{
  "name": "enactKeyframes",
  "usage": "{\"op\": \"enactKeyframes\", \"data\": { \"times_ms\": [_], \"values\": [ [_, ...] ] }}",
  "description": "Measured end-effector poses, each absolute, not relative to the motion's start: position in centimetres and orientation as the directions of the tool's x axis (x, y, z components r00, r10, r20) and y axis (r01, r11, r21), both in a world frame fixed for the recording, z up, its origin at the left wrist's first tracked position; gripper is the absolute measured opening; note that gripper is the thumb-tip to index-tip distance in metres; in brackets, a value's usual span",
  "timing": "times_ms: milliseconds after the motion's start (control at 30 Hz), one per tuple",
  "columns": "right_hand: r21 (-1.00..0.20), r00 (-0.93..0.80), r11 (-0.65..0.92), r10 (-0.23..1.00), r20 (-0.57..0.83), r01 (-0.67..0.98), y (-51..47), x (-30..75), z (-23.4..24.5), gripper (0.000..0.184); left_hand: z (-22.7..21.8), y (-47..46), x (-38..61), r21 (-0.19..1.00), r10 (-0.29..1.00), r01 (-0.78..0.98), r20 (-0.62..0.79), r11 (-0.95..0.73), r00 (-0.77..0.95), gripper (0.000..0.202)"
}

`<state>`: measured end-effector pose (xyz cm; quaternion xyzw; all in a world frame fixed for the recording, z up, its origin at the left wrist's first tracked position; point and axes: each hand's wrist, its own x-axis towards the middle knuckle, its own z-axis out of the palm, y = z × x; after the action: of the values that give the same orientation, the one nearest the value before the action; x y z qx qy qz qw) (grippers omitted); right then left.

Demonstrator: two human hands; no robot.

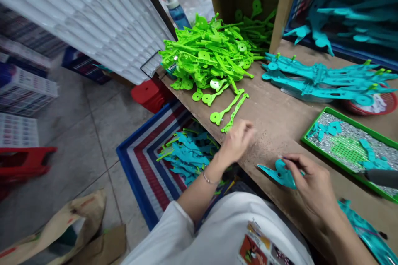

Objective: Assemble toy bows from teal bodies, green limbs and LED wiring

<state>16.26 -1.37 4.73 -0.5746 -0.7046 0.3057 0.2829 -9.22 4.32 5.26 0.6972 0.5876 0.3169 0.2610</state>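
Teal plastic piece at near edge of table, right hand on it, thumb and fingers pinched around its end. Left hand blurred, fingers half-curled, just beside thin green strip; can't tell if they hold anything. Big green pile beyond strip. Green tray with silver bits to the right. Striped basket below table, teal and green parts inside.

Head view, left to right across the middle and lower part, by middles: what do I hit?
Paper bag → striped basket → left hand → turquoise part → right hand → green tray.
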Motion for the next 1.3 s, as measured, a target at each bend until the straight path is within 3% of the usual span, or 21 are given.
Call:
{"op": "enactKeyframes", "data": {
  "times_ms": [100, 167, 300, 500, 600, 700, 767, 867, 1067, 1300],
  "values": [
    [-0.744, -0.073, 0.07, 0.997, 0.029, 0.665, -1.7, 17.9, 4.5, 0.023, 4.3, 8.6, -12.1, 0.533, 0.987, 0.835, 0.004, 0.134, -0.16, 0.027],
    [-0.726, -0.017, 0.041, 0.999, 0.04, 0.687, -2.2, 18.8, 4.4, 0.024, 3.7, 11.0, -13.3, 0.526, 0.984, 0.832, -0.06, 0.176, -0.17, 0.038],
    [-0.739, 0.111, 0.019, 0.986, 0.127, 0.673, -3.9, 19.8, 4.7, 0.022, 3.0, 13.2, -13.8, 0.585, 0.98, 0.792, -0.18, 0.175, -0.084, 0.04],
    [-0.755, 0.247, 0.011, 0.942, 0.228, 0.656, -5.0, 21.1, 4.6, 0.019, 3.0, 12.1, -11.2, 0.73, 0.933, 0.678, -0.3, 0.089, 0.201, 0.01],
    [-0.684, 0.181, 0.045, 0.95, 0.255, 0.728, -4.7, 21.5, 3.4, 0.017, 3.4, 11.0, -8.8, 0.804, 0.893, 0.587, -0.325, 0.089, 0.31, 0.016],
    [-0.633, 0.098, 0.103, 0.957, 0.275, 0.767, -4.6, 21.6, 2.0, 0.016, 4.0, 10.0, -6.4, 0.921, 0.849, 0.317, -0.345, 0.225, 0.4, 0.027],
    [-0.619, 0.079, 0.114, 0.958, 0.276, 0.777, -4.6, 21.5, 1.4, 0.015, 3.8, 9.4, -4.7, 0.939, 0.842, 0.122, -0.342, 0.32, 0.418, 0.037],
    [-0.605, 0.044, 0.121, 0.967, 0.251, 0.787, -4.8, 21.5, 0.8, 0.015, 2.5, 8.3, -2.1, 0.922, 0.853, -0.016, -0.35, 0.386, 0.387, 0.05],
    [-0.6, -0.02, 0.14, 0.979, 0.203, 0.788, -5.1, 21.7, 0.5, 0.017, -0.8, 6.3, -0.4, 0.932, 0.907, 0.007, -0.355, 0.363, 0.229, 0.063],
    [-0.609, -0.011, 0.125, 0.982, 0.188, 0.783, -5.1, 21.8, 0.4, 0.019, -0.7, 5.5, -1.9, 0.935, 0.917, -0.016, -0.345, 0.355, 0.2, 0.083]
  ]
}}
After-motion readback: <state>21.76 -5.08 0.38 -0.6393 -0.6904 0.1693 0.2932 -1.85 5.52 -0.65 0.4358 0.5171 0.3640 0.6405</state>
